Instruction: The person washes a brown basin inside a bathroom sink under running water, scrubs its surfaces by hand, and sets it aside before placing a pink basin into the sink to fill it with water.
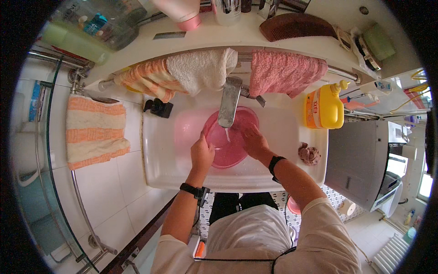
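A round pink basin stands in the white sink under the tap. A thin stream of water falls from the metal tap into it. My left hand grips the basin's left rim, with the thumb toward the inside and the other fingers partly hidden. On the other side, my right hand reaches over the right rim. Its fingers stretch down against the inner wall and look empty. Each wrist wears a black band.
Towels hang above the sink, including a pink one. A yellow pump bottle stands at the right rim, near a crumpled brownish cloth or scrubber. A black object sits at the far left corner. The shelf holds a brown comb and bottles.
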Tool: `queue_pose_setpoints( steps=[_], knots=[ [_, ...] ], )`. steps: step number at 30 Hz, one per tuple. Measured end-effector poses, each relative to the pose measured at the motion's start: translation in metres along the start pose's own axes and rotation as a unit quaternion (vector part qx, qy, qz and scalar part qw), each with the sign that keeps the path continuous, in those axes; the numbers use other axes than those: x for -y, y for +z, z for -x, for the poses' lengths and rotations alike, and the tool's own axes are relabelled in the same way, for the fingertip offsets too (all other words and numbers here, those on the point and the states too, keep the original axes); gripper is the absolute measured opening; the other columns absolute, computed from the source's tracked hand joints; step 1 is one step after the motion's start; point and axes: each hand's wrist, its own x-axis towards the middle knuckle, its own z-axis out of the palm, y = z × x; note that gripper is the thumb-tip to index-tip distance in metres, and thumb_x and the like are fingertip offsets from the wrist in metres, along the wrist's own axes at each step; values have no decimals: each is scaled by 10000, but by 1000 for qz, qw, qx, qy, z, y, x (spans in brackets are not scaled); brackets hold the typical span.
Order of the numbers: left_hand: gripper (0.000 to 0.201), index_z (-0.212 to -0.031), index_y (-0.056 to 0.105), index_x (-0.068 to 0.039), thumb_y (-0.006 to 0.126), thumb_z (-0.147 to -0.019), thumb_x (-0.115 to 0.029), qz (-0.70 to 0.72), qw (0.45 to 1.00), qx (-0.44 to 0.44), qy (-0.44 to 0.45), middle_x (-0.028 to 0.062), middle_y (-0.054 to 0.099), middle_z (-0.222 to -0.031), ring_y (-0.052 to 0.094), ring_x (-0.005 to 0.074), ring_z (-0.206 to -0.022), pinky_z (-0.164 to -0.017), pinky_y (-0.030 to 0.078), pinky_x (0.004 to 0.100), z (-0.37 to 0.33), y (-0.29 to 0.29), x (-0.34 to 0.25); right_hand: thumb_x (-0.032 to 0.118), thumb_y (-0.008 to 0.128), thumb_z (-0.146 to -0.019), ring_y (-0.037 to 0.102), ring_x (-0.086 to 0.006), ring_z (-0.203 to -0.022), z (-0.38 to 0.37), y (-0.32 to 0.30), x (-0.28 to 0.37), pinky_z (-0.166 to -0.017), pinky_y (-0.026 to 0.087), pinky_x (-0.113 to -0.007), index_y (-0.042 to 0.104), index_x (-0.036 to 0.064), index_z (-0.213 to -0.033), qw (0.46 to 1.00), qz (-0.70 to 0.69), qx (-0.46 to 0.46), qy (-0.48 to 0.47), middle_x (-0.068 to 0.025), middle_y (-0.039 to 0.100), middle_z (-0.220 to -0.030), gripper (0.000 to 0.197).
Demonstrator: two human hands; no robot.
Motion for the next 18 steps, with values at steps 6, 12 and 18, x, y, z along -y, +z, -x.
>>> queue_pose_setpoints(
  steps=[6,12,18],
  knots=[
    [524,-1305,486,43,630,-806,-32,-17,1000,4,-10,234,662,-784,655,416,-754,-676,534,486,-3,10,-8,272,525,-910,443,-343,-1305,20,29,73,-1112,314,-501,526,56,-1351,988,-119,92,37,-165,525,-1373,492],
    [525,-1321,484,16,628,-820,-44,-32,998,29,-41,241,673,-811,661,421,-769,-692,539,493,-4,-1,-4,255,557,-898,491,-321,-1263,15,7,44,-1105,329,-478,594,95,-1295,960,-275,51,22,-157,584,-1296,429],
    [572,-1367,468,-56,629,-819,-61,2,999,32,-39,237,682,-862,659,433,-800,-716,538,501,-1,-3,-4,246,572,-873,393,-352,-1349,11,8,22,-1130,291,-503,601,114,-1294,996,-60,17,66,-155,478,-1428,441]
  ],
)
